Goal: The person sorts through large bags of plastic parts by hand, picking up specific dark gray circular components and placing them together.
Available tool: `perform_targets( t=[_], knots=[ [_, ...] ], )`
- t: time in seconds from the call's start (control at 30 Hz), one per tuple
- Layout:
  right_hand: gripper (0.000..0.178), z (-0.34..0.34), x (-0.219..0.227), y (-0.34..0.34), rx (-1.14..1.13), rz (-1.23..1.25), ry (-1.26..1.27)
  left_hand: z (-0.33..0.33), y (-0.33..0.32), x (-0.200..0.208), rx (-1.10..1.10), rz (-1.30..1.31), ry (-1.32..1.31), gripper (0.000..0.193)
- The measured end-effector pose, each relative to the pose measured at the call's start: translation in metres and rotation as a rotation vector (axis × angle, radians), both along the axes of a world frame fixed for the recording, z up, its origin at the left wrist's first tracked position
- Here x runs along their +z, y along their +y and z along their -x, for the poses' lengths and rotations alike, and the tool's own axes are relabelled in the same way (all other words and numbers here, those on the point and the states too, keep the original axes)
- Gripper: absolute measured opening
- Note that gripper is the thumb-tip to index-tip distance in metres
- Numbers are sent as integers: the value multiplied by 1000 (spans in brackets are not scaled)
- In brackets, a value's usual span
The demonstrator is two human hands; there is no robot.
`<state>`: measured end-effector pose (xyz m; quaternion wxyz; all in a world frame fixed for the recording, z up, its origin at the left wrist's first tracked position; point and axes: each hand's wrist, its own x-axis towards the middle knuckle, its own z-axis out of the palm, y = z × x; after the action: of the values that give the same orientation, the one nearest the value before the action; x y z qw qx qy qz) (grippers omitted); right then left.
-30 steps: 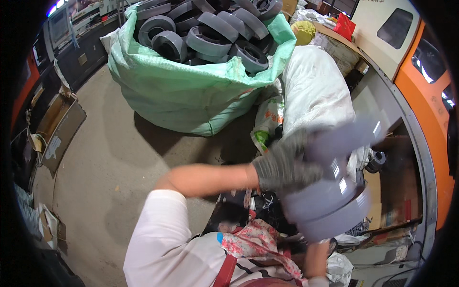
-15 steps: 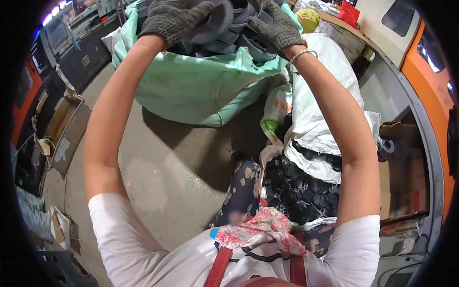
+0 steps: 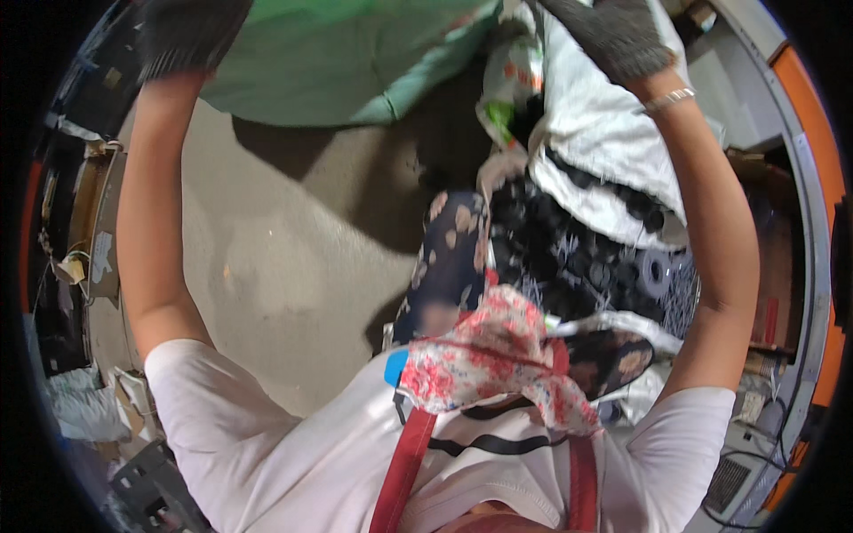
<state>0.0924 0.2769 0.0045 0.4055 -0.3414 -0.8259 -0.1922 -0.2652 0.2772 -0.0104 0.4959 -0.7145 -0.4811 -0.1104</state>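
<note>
My left hand [image 3: 191, 34], in a dark grey knitted glove, is at the upper left edge of the pale green woven sack [image 3: 338, 62]. Its fingers are cut off by the top of the picture, so their hold cannot be made out. My right hand [image 3: 613, 40], gloved alike and somewhat blurred, is over the white woven sack [image 3: 595, 115], apart from the green one. Its thumb stretches out toward the upper left, and nothing shows in its grasp. The green sack's mouth is out of view.
Black round plastic parts [image 3: 533, 222] and thin grey pieces spill from the white sack beside my knee, with a pale grey ring [image 3: 656, 271] among them. Cardboard [image 3: 108, 222] stands at the left. An orange panel [image 3: 822, 178] and a metal-edged frame border the right.
My hands have moved apart, away from the grey plastic parts in the green sack. The view has tipped down, so the sack's mouth and those parts have left the picture.
</note>
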Motion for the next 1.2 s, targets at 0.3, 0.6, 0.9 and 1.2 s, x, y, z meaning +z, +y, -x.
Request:
perform_targets(
  t=[0.3, 0.6, 0.9, 1.2],
  knots=[
    [36, -111, -200, -91, -132, 541, -134, -94, -15, -320, 47, 1298, -308, 37],
    [32, -147, -317, -252, -550, 1194, 96, -151, 51, -543, 416, 1292, -715, 61],
    [37, -149, -318, -295, -576, 1536, 133, -185, 96, -590, 308, 1279, -770, 62],
    [28, -215, -296, -252, -750, 1067, 335, -207, 55, -391, 133, 1195, -1101, 65]
  ],
)
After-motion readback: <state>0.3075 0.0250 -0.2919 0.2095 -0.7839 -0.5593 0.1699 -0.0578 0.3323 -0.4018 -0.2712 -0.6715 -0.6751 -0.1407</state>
